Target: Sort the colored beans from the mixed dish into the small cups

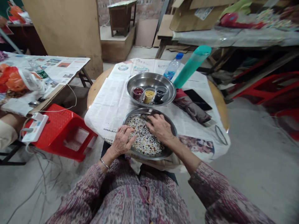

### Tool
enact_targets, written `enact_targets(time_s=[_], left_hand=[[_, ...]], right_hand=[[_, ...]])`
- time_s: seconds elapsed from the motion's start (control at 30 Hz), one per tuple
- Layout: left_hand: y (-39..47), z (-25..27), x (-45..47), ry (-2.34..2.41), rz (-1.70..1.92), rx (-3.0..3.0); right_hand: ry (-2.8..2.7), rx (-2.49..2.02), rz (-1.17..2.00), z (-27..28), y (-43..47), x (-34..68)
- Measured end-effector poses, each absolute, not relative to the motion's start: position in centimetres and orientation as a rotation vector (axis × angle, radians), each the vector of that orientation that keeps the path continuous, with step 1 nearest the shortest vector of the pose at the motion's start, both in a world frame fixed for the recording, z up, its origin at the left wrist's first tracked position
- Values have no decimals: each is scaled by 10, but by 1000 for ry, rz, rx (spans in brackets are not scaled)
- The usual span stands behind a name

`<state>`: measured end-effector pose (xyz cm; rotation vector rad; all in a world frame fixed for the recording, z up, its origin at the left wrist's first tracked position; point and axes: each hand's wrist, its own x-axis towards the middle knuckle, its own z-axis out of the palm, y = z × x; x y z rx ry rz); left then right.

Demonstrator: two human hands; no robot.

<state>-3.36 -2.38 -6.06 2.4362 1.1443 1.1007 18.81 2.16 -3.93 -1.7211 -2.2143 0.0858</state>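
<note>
A metal basin (173,129) at the near side of the table holds a layer of white grains mixed with red, yellow and black beans (148,140). My left hand (121,140) lies over its left rim, fingers apart, fingertips by the grains. Inside the basin my right hand (160,128) reaches over the far right part, its fingers bent down to the mix with thumb and forefinger apart. Behind stands a second metal basin (149,77) with three clear cups: red beans (138,91), yellow beans (149,95) and black beans (160,93).
Newspaper (105,102) covers the round table. Right of the basins are a water bottle (173,67), a tall green bottle (192,65), a folded umbrella (192,109), a black phone (198,99) and a dark loop (220,135). A red stool (63,130) with a power strip (35,127) stands left.
</note>
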Motion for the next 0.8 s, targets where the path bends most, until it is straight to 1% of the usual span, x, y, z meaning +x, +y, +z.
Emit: enact_targets(time_s=[0.07, 0.2, 0.3, 0.37, 0.5, 0.63, 0.7, 0.8], left_hand=[[-24, -60, -34, 1161, 1070, 2432], [-25, -60, -34, 1180, 1080, 2415], [-26, -59, -34, 1182, 1097, 2396], [-26, -59, -34, 1169, 1084, 2389], [-25, -59, -35, 1167, 1072, 2398], [-24, -59, -34, 1165, 1106, 2430], [-22, -57, -34, 1148, 1064, 2472], [-21, -54, -34, 1069, 914, 2584]], right_hand=[[-2255, -1656, 125, -40, 18, 177], [-2474, -1287, 328, -38, 3, 155], [-2622, -1057, 448, -34, -13, 160], [-2695, -984, 469, -32, -21, 174], [-2711, -1076, 374, -32, -25, 209], [-2508, -1316, 306, -29, -19, 225], [-2456, -1392, 377, -24, -22, 222], [-2562, -1420, 596, -16, -33, 210]])
